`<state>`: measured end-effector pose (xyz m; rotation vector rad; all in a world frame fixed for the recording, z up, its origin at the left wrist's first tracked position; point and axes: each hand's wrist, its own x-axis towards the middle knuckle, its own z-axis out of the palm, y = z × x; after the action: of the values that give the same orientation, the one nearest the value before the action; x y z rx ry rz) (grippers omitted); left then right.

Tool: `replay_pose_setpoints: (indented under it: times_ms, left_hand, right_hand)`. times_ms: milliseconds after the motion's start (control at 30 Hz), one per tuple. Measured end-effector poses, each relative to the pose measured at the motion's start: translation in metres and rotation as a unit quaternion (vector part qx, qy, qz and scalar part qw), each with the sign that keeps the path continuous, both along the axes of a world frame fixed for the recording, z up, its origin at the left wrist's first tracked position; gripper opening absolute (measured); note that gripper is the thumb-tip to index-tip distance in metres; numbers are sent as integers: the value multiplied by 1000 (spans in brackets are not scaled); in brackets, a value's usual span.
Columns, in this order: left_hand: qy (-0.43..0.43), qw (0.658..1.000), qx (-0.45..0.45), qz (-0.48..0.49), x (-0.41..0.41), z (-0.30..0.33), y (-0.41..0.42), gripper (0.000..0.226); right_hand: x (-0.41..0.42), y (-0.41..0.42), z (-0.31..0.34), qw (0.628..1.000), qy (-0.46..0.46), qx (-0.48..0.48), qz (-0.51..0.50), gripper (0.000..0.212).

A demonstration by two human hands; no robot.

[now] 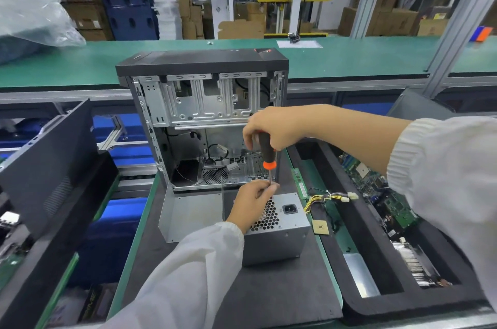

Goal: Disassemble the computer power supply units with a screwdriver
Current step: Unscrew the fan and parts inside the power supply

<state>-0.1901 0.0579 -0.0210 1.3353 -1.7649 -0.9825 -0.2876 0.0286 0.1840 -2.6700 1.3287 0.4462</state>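
Note:
A grey metal power supply unit (279, 231) with a honeycomb grille and a black socket sits on the dark mat in front of the open computer case (204, 118). My right hand (269, 128) grips the black and orange handle of a screwdriver (267, 152), held upright with its tip at the unit's top back edge. My left hand (252, 200) rests on the grille and pinches the screwdriver's thin shaft near the tip. The screw itself is hidden by my fingers.
A black foam tray (376, 299) on the right holds circuit boards (382, 194), a yellow cable bundle (330, 197), a memory stick and a processor chip (320, 227). A black case panel (51, 167) leans at left. A green conveyor (80, 62) runs behind the case.

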Motion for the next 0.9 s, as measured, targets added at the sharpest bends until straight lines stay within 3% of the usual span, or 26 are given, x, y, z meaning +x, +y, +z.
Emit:
replay_pose_setpoints:
  times_ms: [100,233,333,467,567,667,767,833,900]
  left_hand:
    - [-1,1000,-3,18,-4,-1,-2,24]
    - [1,1000,-9,21,-6,-3,-5,23]
    - [10,1000,-8,24,-6,-6,-7,24]
    - [136,990,38,13,-4,-5,-5,20]
    - [166,985,39,24,-3,-5,-5,18]
    - [156,986,27,45,-2,-6,-7,14]
    - [148,987,19,54,-1,-8,-9,17]
    - [148,987,12,59,-2,-9,-10,16]
    - [143,988,9,57,-1,-10,-10,13]
  right_hand:
    - [-2,-6,0,997,-29,-6,-64,40]
    - [-10,-9,2,980,11,-33,-197,68]
    - [-7,-14,-7,984,47,-84,-150,54]
    - [-2,-19,2,989,117,-24,-85,38]
    - [1,-21,10,987,160,10,-28,21]
    - [4,-22,14,994,103,25,-26,41]
    - [4,-25,17,993,15,24,-111,64]
    - [8,-26,13,988,43,-7,-147,74]
    - [15,-27,6,987,95,-68,-113,65]
